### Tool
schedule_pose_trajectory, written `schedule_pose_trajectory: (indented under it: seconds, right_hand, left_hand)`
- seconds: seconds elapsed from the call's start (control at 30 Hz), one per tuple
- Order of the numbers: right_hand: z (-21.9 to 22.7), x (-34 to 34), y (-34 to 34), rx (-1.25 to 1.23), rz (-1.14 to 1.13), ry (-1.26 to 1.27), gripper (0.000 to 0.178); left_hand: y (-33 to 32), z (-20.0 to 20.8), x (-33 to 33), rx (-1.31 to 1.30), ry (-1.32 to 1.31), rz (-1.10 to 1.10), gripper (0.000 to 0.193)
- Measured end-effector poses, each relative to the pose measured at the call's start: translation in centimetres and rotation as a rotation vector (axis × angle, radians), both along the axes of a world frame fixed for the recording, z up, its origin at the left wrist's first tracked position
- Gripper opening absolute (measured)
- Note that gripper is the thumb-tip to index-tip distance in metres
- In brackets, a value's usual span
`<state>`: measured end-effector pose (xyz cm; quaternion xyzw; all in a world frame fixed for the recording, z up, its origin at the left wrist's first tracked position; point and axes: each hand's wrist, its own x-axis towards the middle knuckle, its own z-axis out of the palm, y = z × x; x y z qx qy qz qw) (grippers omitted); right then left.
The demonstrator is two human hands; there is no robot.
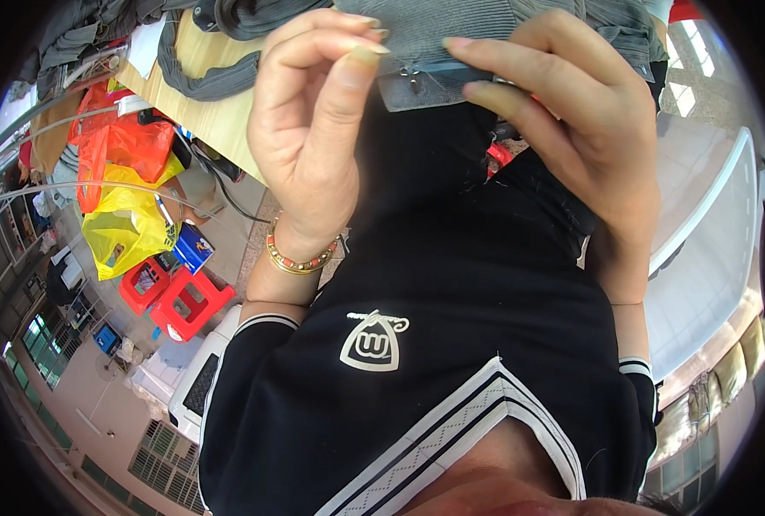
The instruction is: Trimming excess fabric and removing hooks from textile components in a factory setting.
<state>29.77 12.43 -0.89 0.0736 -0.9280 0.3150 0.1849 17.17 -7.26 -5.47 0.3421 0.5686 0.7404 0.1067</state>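
My left hand (314,129) is raised, with thumb and fingertips pinched together beside the grey ribbed fabric (451,30). Whatever is in that pinch, if anything, is too small to make out. On the other side, my right hand (576,112) has its thumb and index finger around the fabric's near edge, where a smooth grey strip (425,93) hangs over my lap. A small shiny metal piece (413,79) lies on this edge between the two hands.
More grey garments (266,17) lie on the light wooden table (219,129). To the left are a red plastic bag (116,142), a yellow bag (129,228) and red stools (191,303). A large pale translucent bin (709,232) stands at the right.
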Motion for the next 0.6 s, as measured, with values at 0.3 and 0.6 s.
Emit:
schedule_pose_trajectory:
  seconds: [0.3,0.6]
  right_hand:
    - [-1.5,2.7,2.3,-0.105,-0.181,0.129,0.043]
    - [0.2,2.1,-0.4,-0.334,-0.366,-0.032,0.043]
  left_hand:
    - [1.5,2.2,0.4,-0.45,0.767,0.114,0.042]
    - [1.9,0.8,-0.3,-0.356,1.121,0.301,0.031]
